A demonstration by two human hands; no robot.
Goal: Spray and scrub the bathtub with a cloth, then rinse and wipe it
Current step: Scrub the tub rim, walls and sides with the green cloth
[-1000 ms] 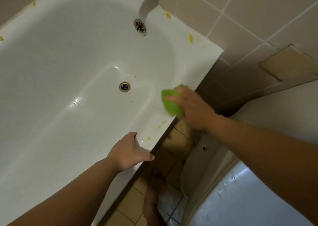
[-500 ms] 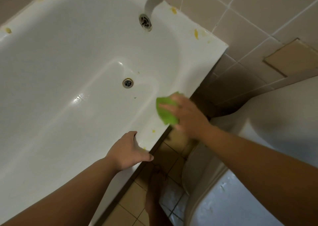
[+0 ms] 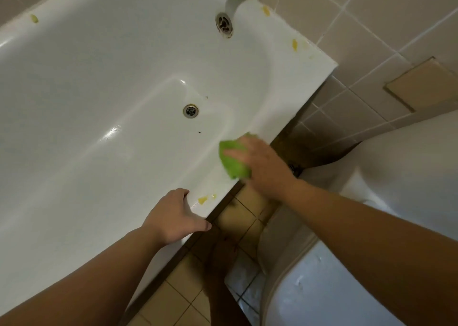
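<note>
Green cloth bunched, pressed on bathtub rim by right hand; left hand grips rim

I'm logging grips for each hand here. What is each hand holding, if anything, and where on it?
The right hand presses the crumpled green cloth from above against the white bathtub's rim. The left hand grips that rim's edge.

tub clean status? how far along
Early-to-mid scrub. In hand: right hand presses the green cloth on the bathtub near rim; left hand grips the rim edge. Looks done: rim stretch right behind the cloth shows no marks. Left: yellow smear between the hands, yellow spots on the far rim, specks near the drain; then rinse and wipe.
</note>
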